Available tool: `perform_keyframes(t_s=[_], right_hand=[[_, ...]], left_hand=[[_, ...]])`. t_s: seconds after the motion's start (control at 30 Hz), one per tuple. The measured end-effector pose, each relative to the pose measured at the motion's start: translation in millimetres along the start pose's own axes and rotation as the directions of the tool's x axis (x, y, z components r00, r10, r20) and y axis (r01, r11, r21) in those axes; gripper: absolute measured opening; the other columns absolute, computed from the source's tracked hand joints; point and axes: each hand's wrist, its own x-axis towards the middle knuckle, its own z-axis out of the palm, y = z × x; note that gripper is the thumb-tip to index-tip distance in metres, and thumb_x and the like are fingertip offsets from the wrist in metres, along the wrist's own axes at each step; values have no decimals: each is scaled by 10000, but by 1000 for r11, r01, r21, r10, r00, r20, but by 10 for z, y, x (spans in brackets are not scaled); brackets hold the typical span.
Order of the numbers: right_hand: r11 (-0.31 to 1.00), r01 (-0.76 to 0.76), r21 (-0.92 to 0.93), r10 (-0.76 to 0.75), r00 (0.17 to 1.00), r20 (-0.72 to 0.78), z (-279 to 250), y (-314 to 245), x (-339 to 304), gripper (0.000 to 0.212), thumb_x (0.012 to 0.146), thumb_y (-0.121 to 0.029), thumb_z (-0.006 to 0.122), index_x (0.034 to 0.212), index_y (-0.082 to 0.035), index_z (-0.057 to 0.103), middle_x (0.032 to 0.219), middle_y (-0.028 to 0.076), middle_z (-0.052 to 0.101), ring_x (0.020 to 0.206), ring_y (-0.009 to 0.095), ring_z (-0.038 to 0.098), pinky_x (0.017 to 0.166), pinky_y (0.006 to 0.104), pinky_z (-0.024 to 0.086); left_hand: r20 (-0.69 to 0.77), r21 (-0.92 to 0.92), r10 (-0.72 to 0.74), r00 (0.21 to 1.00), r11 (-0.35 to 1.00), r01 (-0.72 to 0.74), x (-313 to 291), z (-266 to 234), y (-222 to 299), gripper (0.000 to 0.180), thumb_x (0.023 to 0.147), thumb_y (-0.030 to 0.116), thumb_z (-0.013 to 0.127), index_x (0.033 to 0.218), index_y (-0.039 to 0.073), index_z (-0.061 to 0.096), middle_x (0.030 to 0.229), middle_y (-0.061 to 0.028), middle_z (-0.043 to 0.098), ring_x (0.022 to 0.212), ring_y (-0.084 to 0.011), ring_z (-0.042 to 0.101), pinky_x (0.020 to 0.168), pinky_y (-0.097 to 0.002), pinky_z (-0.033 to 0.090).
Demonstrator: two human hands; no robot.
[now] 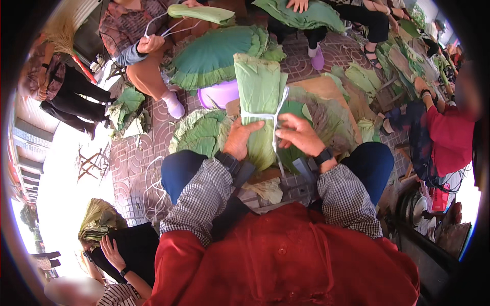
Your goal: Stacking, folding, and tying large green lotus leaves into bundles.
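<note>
In front of me stands a folded bundle of pale green lotus leaves (259,81). A white string (282,102) passes around its middle, with one end hanging down along the bundle's right side. My left hand (242,137) grips the bundle from the left, its thumb lying across the front just below the string. Bent fingers of my right hand (301,135) close on the string at the bundle's right edge. Loose green leaves (199,132) lie on the ground to the left, and drier brownish ones (334,120) to the right.
Beyond the bundle, a stack of big round leaves (217,56) covers a purple basin (219,96). Opposite, a seated person pulls string around another leaf bundle (201,14). White string (155,188) lies tangled beside my left knee. Other people sit at right and lower left.
</note>
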Motion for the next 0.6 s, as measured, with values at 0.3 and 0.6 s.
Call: perform_keyframes(t_s=[0.3, 0.6], right_hand=[[961, 171, 219, -220, 949, 225, -542, -543, -305, 180, 953, -166, 536, 888, -11, 599, 566, -15, 486, 464, 107, 463, 493, 290, 398], [657, 434, 616, -331, 901, -281, -999, -660, -449, 180, 964, -238, 550, 921, -63, 564, 651, -39, 473, 537, 85, 444, 586, 257, 388]], left_hand=[[-31, 634, 525, 851, 668, -389, 293, -608, -94, 272, 837, 31, 635, 1107, 28, 605, 1000, -96, 666, 919, -240, 651, 794, -418, 537], [-209, -134, 170, 963, 971, -200, 28, -178, 280, 281, 804, 22, 661, 1080, 26, 612, 998, -86, 658, 829, -205, 648, 746, -359, 542]])
